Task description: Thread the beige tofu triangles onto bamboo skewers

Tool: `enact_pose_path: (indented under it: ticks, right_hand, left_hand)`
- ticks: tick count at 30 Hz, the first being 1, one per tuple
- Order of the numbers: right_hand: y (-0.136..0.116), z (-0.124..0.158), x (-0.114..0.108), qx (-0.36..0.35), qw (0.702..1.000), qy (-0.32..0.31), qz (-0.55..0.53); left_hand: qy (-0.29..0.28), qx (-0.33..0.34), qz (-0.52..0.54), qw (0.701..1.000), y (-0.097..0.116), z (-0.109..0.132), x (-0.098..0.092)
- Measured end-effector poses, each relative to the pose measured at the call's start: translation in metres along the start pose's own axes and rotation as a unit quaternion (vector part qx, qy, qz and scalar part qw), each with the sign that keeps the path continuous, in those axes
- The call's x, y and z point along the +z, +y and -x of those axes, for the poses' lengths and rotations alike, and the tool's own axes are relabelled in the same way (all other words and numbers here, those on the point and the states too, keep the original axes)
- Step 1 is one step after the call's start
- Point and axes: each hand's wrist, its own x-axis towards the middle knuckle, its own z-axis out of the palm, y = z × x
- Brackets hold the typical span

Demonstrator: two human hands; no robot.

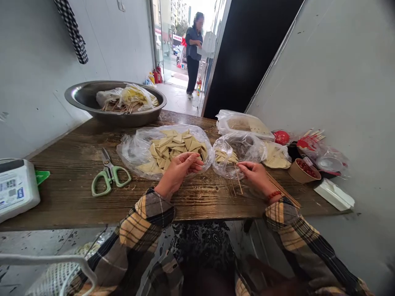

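My left hand [181, 169] rests at the near edge of a clear plastic bag [135, 150] full of pale yellow tofu-skin pieces [175, 144], fingers curled together on the plastic. My right hand [255, 176] is closed in a pinch on a thin bamboo skewer [238, 179] that points down toward the table edge. Right behind this hand lies a second, smaller bag [243, 149] holding a few of the same pieces. More skewers [284, 191] lie under my right wrist.
Green-handled scissors [109, 174] lie left of the bags. A metal basin [89, 98] with bagged skewered food stands at the back left; a white device [17, 187] sits at the far left. Bags, a paper cup [300, 170] and lids crowd the right. A person [194, 53] stands in the doorway.
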Motion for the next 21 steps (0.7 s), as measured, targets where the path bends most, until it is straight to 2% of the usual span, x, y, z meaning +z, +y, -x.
enact_pose_path:
  ticks: [3,5,8,10,14,21]
  right_hand:
    - [0.012,0.009,-0.030,0.006,0.999,0.030,0.030]
    - [0.022,0.016,-0.051,-0.001,0.994,0.053,0.094]
    - [0.037,0.025,-0.077,-0.009,0.973,0.075,0.219]
    - [0.045,0.032,-0.087,-0.002,0.959,0.072,0.274]
    - [0.059,0.036,-0.088,0.003,0.940,0.051,0.338]
    - [0.077,0.025,-0.076,-0.028,0.917,0.018,0.398]
  left_hand:
    - [-0.001,0.010,-0.002,1.000,0.000,-0.001,0.000]
    - [-0.002,0.012,-0.001,1.000,-0.001,-0.002,0.000]
    - [0.000,0.013,-0.003,1.000,-0.001,-0.003,-0.001]
    - [0.003,0.011,-0.006,1.000,-0.001,-0.003,-0.001]
    - [0.003,0.016,-0.004,1.000,-0.001,-0.004,-0.003]
    - [0.008,0.025,-0.007,1.000,-0.001,-0.003,-0.004]
